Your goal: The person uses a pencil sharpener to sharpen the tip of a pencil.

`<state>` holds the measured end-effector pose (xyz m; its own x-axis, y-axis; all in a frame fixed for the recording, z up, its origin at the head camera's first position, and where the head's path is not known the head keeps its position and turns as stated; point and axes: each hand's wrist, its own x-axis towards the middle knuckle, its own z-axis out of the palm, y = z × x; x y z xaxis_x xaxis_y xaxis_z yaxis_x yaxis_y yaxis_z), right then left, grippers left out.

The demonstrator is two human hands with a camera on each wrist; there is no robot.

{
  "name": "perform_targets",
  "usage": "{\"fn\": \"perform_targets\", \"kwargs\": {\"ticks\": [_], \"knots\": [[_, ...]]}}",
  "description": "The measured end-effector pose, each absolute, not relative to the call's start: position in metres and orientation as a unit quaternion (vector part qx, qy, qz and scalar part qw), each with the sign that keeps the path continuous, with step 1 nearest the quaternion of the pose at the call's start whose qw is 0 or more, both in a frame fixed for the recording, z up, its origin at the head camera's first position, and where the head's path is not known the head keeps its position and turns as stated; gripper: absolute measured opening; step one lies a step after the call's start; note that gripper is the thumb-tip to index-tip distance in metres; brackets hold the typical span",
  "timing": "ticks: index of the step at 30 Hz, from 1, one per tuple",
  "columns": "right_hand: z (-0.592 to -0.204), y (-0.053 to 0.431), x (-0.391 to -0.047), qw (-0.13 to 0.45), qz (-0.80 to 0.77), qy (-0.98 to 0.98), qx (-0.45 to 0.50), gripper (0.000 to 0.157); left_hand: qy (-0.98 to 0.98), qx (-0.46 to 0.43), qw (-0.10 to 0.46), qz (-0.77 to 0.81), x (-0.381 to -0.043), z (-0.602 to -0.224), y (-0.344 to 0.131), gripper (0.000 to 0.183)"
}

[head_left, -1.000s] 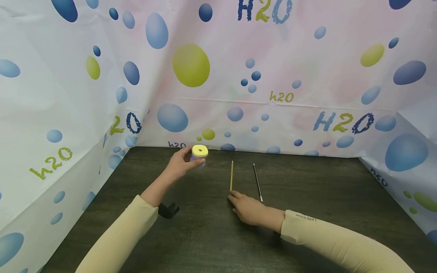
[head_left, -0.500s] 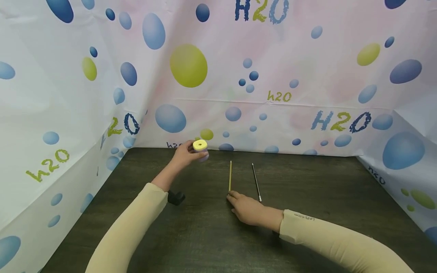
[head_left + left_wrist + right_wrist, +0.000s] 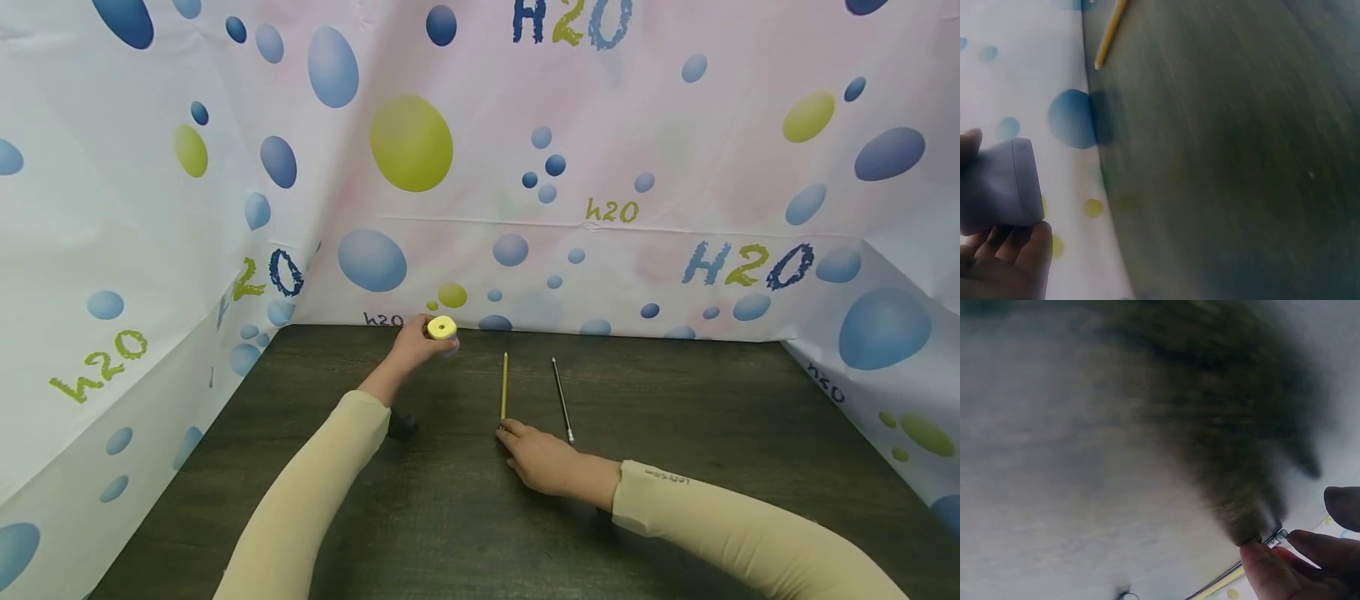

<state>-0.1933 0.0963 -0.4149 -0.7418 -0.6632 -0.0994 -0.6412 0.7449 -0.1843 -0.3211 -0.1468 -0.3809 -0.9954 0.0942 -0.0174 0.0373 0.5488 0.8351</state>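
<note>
My left hand [image 3: 415, 343] holds a small lavender pencil sharpener [image 3: 442, 328] in the air over the far left of the table. Its yellow top has a hole in the middle; in the left wrist view, thumb and fingers wrap the lavender body [image 3: 997, 187]. A yellow pencil [image 3: 505, 387] lies on the table, point away from me. My right hand [image 3: 542, 457] rests low on the table with its fingertips on the pencil's near end, a metal ferrule showing beside them in the right wrist view. To its right lies a dark pencil [image 3: 562, 400], near that hand.
The dark wood-look table [image 3: 675, 417] ends at a white sheet [image 3: 480, 192] printed with blue and green drops, which rises behind it and at both sides. A black wrist camera [image 3: 402, 427] hangs under my left wrist.
My left hand has moved a little right and away from me with the pencil sharpener, whose yellow top now tilts more towards me. The right hand and both pencils stay in place.
</note>
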Motion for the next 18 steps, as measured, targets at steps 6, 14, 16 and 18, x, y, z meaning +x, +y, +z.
{"fn": "perform_targets", "kwargs": {"ticks": [6, 14, 16, 18], "knots": [[-0.414, 0.096, -0.193, 0.083, -0.074, 0.929, -0.353, 0.046, 0.875, 0.023, 0.037, 0.482, -0.327, -0.394, -0.143, 0.057], [-0.413, 0.096, -0.193, 0.082, -0.070, 0.929, -0.353, 0.047, 0.869, -0.009, 0.055, 0.491, -0.330, -0.402, -0.140, 0.065], [-0.413, 0.096, -0.193, 0.082, -0.070, 0.929, -0.353, 0.047, 0.865, -0.018, 0.058, 0.499, -0.330, -0.404, -0.140, 0.064], [-0.413, 0.096, -0.193, 0.079, -0.069, 0.929, -0.355, 0.047, 0.864, -0.024, 0.059, 0.500, -0.331, -0.406, -0.140, 0.063]]}}
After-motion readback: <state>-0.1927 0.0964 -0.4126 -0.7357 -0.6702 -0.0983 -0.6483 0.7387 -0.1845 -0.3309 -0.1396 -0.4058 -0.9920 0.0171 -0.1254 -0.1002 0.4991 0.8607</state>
